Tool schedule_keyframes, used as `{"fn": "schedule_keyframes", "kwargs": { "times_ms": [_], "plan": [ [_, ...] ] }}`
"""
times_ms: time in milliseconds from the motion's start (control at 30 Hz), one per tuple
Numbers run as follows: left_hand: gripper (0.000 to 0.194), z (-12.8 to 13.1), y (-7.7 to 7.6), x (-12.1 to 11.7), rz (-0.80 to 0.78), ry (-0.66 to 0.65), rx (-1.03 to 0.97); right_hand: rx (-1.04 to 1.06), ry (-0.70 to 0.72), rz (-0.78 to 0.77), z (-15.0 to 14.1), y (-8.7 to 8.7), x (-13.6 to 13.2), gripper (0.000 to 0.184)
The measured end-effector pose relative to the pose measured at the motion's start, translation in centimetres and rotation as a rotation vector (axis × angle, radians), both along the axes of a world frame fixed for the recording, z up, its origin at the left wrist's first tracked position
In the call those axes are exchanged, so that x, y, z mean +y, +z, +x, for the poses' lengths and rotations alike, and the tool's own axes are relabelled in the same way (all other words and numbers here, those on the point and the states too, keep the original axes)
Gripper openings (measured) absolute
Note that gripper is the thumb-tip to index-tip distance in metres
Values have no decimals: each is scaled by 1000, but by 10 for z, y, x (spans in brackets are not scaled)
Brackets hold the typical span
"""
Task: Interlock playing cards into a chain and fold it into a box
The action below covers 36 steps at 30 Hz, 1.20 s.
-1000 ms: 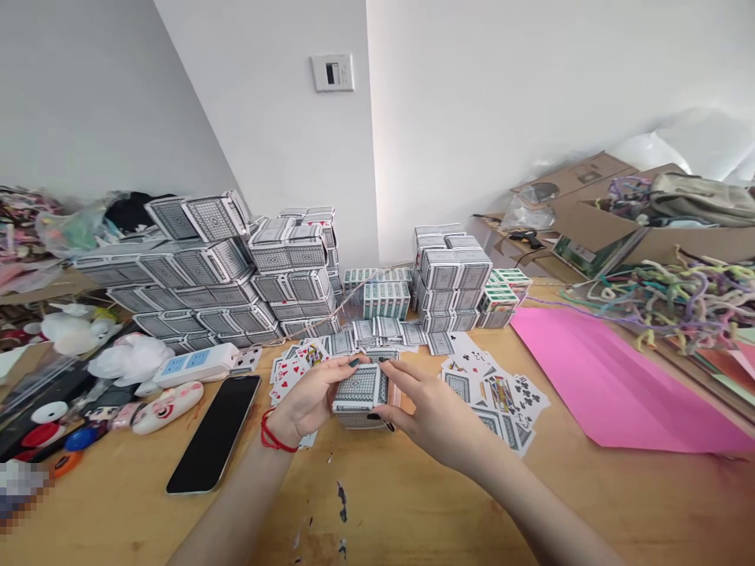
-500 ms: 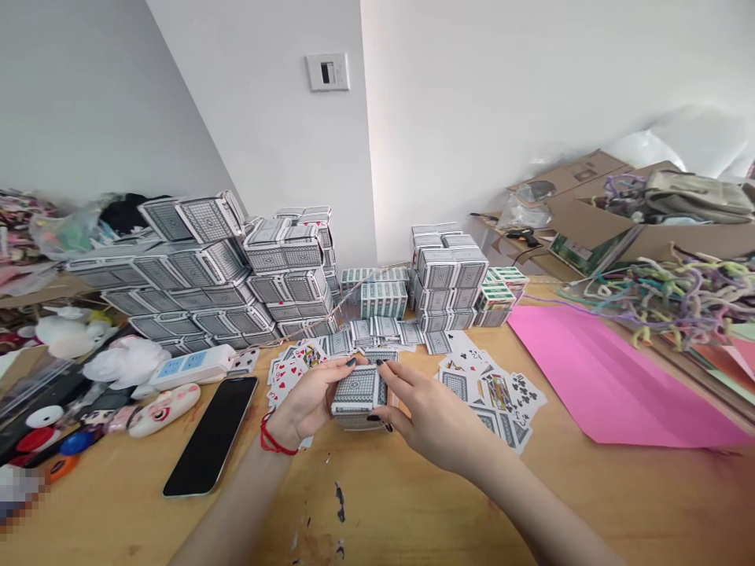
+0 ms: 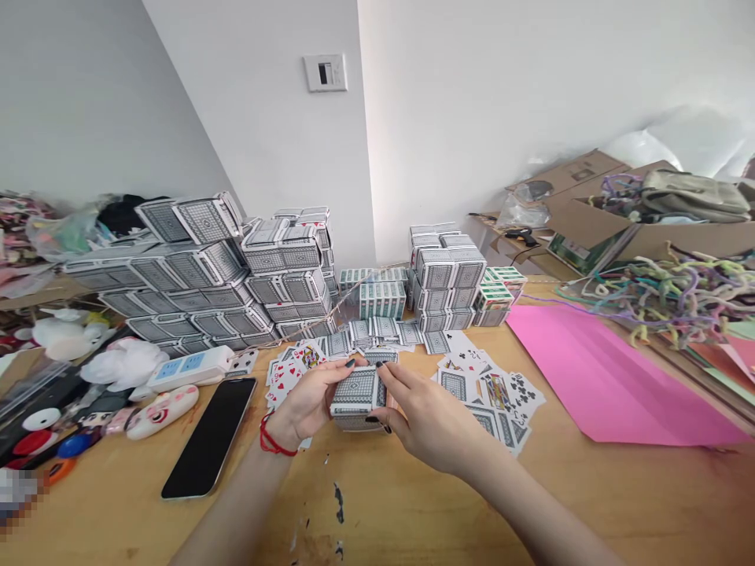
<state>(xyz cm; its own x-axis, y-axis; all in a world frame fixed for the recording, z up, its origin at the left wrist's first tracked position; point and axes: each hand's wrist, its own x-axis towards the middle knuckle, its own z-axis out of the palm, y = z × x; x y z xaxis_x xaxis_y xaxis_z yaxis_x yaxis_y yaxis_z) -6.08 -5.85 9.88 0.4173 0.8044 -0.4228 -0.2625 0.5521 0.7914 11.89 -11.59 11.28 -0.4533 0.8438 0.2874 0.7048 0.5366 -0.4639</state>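
A box made of playing cards [image 3: 355,393], with patterned backs facing out, sits between my two hands near the middle of the table. My left hand [image 3: 315,393] is closed around its left side, thumb on the far top edge. My right hand [image 3: 421,409] grips the right side, with fingertips at the top corner and the thumb at the near edge. Loose face-up cards [image 3: 288,373] lie behind my left hand. More scattered cards [image 3: 499,391], some face up and some face down, spread out to the right.
Stacked card boxes [image 3: 218,267] rise at the back left, with another stack [image 3: 448,271] at the back right. A phone [image 3: 209,440] and a white power strip [image 3: 192,368] lie left. Pink paper [image 3: 613,385], tangled fuzzy stems [image 3: 690,295] and a cardboard box [image 3: 666,240] occupy the right.
Both hands keep the same hold on the card box, which stays in nearly the same place. The whole view has shifted very slightly.
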Motion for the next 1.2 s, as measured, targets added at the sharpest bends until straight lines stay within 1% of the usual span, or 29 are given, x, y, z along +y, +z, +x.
{"fn": "schedule_keyframes", "kwargs": {
  "times_ms": [67,133,200,267,333,400,433,500,567,633,667,800,1000,1200],
  "plan": [
    [21,1,-1,0,24,-6,14,-1,-4,4,0,-1,0,37],
    [21,0,0,0,87,-27,75,-1,-10,2,0,-3,1,38],
    [25,-3,5,-1,208,-81,209,6,-20,-13,0,-4,2,39],
    [31,-9,13,-1,383,-182,395,16,-27,-52,0,-3,3,42],
    [43,-18,22,-3,573,-290,568,27,-11,-101,1,-2,3,46],
    [63,-26,29,-5,698,-367,750,41,27,-138,1,-2,3,53],
    [72,-28,32,-7,745,-385,822,50,45,-147,1,-2,3,56],
    [81,-29,33,-11,840,-389,890,76,67,-146,2,-3,4,59],
    [83,-25,31,-15,915,-383,861,115,75,-126,2,-5,6,56],
    [84,-16,27,-19,946,-378,799,154,72,-97,3,-7,7,49],
    [84,-12,24,-20,950,-353,778,162,71,-82,3,-8,7,44],
    [76,2,19,-23,907,-297,726,121,69,-15,5,-5,7,29],
    [70,6,17,-19,898,-370,678,87,63,33,5,2,6,23],
    [66,6,14,-18,920,-380,688,76,74,49,5,4,5,19]
  ]
}}
